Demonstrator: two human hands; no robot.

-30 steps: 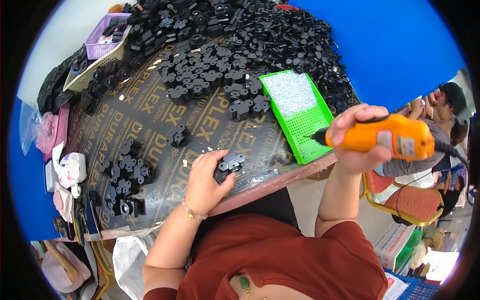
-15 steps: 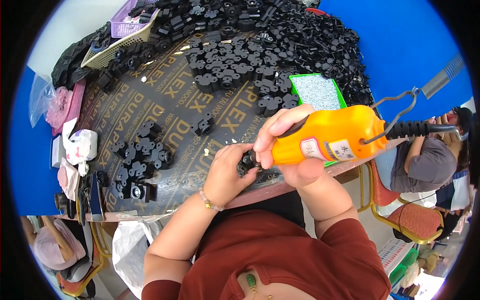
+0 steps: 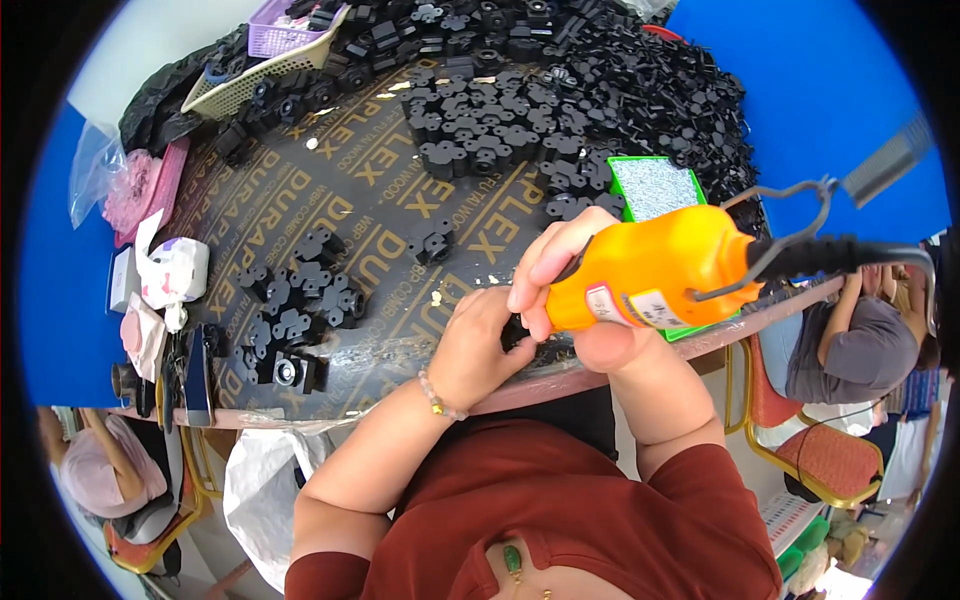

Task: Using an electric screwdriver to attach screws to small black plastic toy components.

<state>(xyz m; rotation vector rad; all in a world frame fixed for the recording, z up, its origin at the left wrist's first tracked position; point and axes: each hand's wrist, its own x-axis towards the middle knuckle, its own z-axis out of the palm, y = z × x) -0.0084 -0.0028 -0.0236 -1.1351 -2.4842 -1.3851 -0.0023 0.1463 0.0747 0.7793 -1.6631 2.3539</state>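
My right hand [image 3: 568, 272] grips an orange electric screwdriver [image 3: 655, 267], its body lying across the table's front edge and its tip pointing left toward my other hand. My left hand [image 3: 482, 342] is closed around a small black plastic part [image 3: 515, 330] at the near edge of the dark board table [image 3: 380, 200]; the part is mostly hidden by my fingers and the tool. A black cord and wire hanger [image 3: 800, 225] run off the tool's back to the right.
A big heap of black plastic parts [image 3: 560, 90] fills the far side, with a smaller group [image 3: 305, 300] at left. A green tray [image 3: 650, 190] sits behind the tool. A basket [image 3: 265, 50] stands far left. Another person sits at right [image 3: 860, 330].
My right hand brought the orange screwdriver from the right in over the table edge to my left hand, which stays closed on the black part.
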